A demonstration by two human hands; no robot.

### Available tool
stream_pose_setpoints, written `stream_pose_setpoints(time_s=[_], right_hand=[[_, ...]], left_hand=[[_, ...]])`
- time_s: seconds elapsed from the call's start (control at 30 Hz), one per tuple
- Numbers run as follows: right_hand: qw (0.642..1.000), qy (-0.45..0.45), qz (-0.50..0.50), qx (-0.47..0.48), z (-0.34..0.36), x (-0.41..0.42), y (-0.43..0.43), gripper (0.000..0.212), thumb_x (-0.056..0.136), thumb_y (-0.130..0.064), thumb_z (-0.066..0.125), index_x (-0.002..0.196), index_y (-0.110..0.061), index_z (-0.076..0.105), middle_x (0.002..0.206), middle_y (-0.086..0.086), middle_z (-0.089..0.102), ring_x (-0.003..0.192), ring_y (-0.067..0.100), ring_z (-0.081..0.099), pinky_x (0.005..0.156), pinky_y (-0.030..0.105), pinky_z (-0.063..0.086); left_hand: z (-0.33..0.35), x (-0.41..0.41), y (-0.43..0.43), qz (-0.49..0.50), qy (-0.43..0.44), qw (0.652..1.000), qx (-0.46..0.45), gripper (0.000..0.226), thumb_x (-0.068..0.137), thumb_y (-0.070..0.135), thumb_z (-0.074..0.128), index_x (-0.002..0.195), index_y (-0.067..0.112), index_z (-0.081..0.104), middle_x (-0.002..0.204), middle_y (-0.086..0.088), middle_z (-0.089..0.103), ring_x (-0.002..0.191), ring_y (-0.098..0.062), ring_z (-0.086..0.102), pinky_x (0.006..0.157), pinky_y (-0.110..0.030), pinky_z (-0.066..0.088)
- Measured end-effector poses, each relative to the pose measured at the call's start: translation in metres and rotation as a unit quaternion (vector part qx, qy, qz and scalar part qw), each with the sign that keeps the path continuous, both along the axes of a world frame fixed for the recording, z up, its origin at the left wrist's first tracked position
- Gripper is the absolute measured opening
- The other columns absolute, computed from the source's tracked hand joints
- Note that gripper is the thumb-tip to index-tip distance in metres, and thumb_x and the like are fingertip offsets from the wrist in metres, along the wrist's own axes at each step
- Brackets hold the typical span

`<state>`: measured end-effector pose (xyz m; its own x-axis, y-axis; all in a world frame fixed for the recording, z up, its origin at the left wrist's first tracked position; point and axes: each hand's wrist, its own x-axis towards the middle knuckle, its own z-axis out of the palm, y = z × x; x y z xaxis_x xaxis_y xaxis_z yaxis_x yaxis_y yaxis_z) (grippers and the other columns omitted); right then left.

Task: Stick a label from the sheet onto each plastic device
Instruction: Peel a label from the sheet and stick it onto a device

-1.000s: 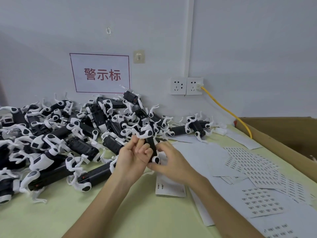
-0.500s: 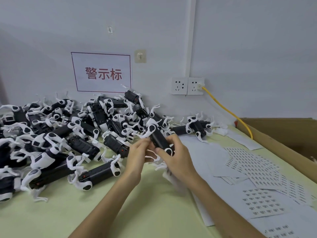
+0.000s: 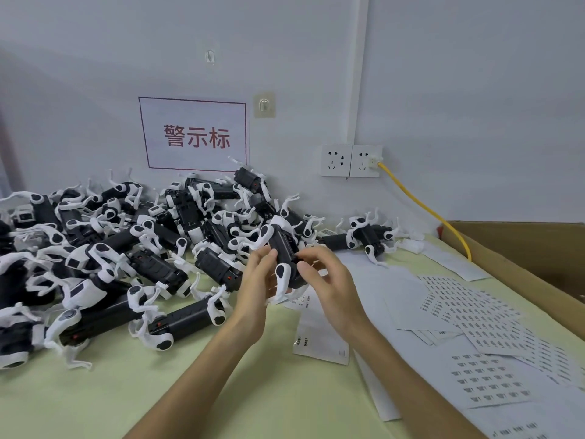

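We see a pale green table (image 3: 196, 394) filling the lower half of the frame. A pile of devices (image 3: 110, 248), black bodies with white curved arms, covers its left and centre and reaches back to the wall. An open cardboard box (image 3: 522, 248) stands along the right edge of the frame. Overlapping label sheets (image 3: 474, 327), printed with rows of small dark labels, spread over the table at lower right. A white sign (image 3: 193, 134) with a red border and red characters hangs on the wall at upper left of centre.

In the middle of the frame, above the table, we find the left hand (image 3: 256, 286) with its fingers curled round the held device (image 3: 286, 251), gripping it from the left side. The right hand (image 3: 329, 286) meets it from the right, thumb and forefinger pinching the edge of the black body, the other fingers loosely bent. The held device is tilted, one white arm pointing down between the hands. A small sheet (image 3: 319, 337) lies on the table just beneath them.

Two sockets (image 3: 349, 160) sit on the wall right of centre, and a yellow cable (image 3: 424, 204) runs from the right-hand one down towards the box.
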<state>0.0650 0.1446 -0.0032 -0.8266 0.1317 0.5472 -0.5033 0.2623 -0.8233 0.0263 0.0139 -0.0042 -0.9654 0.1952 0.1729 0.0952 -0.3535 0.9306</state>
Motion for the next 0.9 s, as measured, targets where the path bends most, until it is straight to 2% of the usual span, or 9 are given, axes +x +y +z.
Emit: stream_pose_setpoints(time_s=[0.17,0.27,0.33,0.43,0.57,0.63,0.7,0.83,0.9], right_hand=[[0.999,0.019,-0.033,-0.009,0.001,-0.001,0.005,0.008,0.088,-0.017,0.071,0.085,-0.023,0.069,0.089,-0.02,0.065,0.079,0.0,0.058,0.067,0.013,0.044],[0.998,0.018,-0.052,-0.016,0.001,-0.002,0.007,0.012,0.087,-0.011,0.074,0.08,-0.019,0.069,0.085,-0.017,0.066,0.075,0.0,0.058,0.066,0.011,0.043],[0.997,0.016,-0.074,-0.026,0.001,-0.004,0.007,0.014,0.088,-0.012,0.073,0.077,-0.016,0.067,0.082,-0.011,0.067,0.074,0.001,0.059,0.068,0.011,0.041],[0.992,0.012,-0.106,-0.061,0.003,-0.006,0.011,0.014,0.09,-0.014,0.071,0.076,-0.013,0.066,0.078,-0.008,0.066,0.071,0.005,0.057,0.07,0.018,0.043],[0.985,-0.023,-0.106,-0.136,0.008,-0.006,0.018,0.011,0.088,-0.017,0.074,0.08,-0.017,0.066,0.072,-0.015,0.066,0.068,0.003,0.058,0.068,0.025,0.048],[0.977,-0.07,-0.056,-0.196,0.009,-0.007,0.019,0.01,0.088,-0.018,0.074,0.085,-0.013,0.066,0.081,-0.004,0.068,0.075,0.014,0.059,0.073,0.033,0.05],[0.959,-0.12,0.008,-0.257,0.01,-0.007,0.019,0.009,0.09,-0.016,0.071,0.091,-0.01,0.064,0.091,0.007,0.066,0.081,0.023,0.055,0.077,0.039,0.048],[0.939,-0.153,0.046,-0.304,0.011,-0.007,0.02,0.011,0.092,-0.012,0.067,0.084,-0.015,0.061,0.077,-0.003,0.064,0.061,0.014,0.051,0.064,0.026,0.045],[0.947,-0.149,0.042,-0.281,0.011,-0.007,0.021,0.013,0.092,-0.013,0.068,0.081,-0.016,0.062,0.073,-0.005,0.062,0.06,0.012,0.051,0.062,0.024,0.043]], left_hand=[[-0.001,0.005,0.0,-0.004,0.012,0.998,-0.054,0.014,0.101,0.037,0.056,0.112,0.043,0.062,0.127,0.016,0.059,0.099,0.01,0.054,0.083,-0.021,0.038],[-0.003,0.002,0.001,-0.013,0.031,0.997,-0.063,0.017,0.1,0.034,0.059,0.116,0.038,0.061,0.125,0.013,0.058,0.094,0.012,0.056,0.077,-0.02,0.04],[-0.004,0.003,0.001,-0.023,0.089,0.992,-0.082,0.022,0.101,0.021,0.059,0.12,0.031,0.06,0.102,0.011,0.069,0.079,0.009,0.063,0.069,-0.013,0.046],[-0.008,0.007,0.003,-0.048,0.142,0.981,-0.127,0.028,0.101,0.008,0.059,0.122,0.025,0.057,0.085,0.01,0.076,0.076,-0.001,0.07,0.066,-0.01,0.049],[-0.011,0.011,0.008,-0.077,0.108,0.981,-0.144,0.027,0.096,0.026,0.067,0.12,0.037,0.062,0.095,-0.002,0.077,0.08,-0.012,0.069,0.072,-0.016,0.05],[-0.009,0.01,0.006,-0.089,0.075,0.986,-0.121,0.035,0.085,0.034,0.066,0.12,0.036,0.065,0.11,-0.017,0.071,0.09,-0.023,0.068,0.09,-0.038,0.051],[-0.008,0.007,0.003,-0.108,0.055,0.988,-0.091,0.041,0.083,0.032,0.062,0.124,0.027,0.065,0.116,-0.021,0.068,0.098,-0.027,0.068,0.094,-0.049,0.048],[-0.009,0.0,-0.001,-0.147,0.019,0.988,-0.041,0.048,0.086,0.029,0.057,0.131,0.012,0.061,0.126,-0.019,0.068,0.12,-0.035,0.064,0.094,-0.05,0.05],[-0.008,0.0,-0.002,-0.152,-0.001,0.988,-0.012,0.043,0.091,0.028,0.055,0.129,0.011,0.065,0.122,-0.02,0.071,0.113,-0.03,0.069,0.084,-0.038,0.058]])
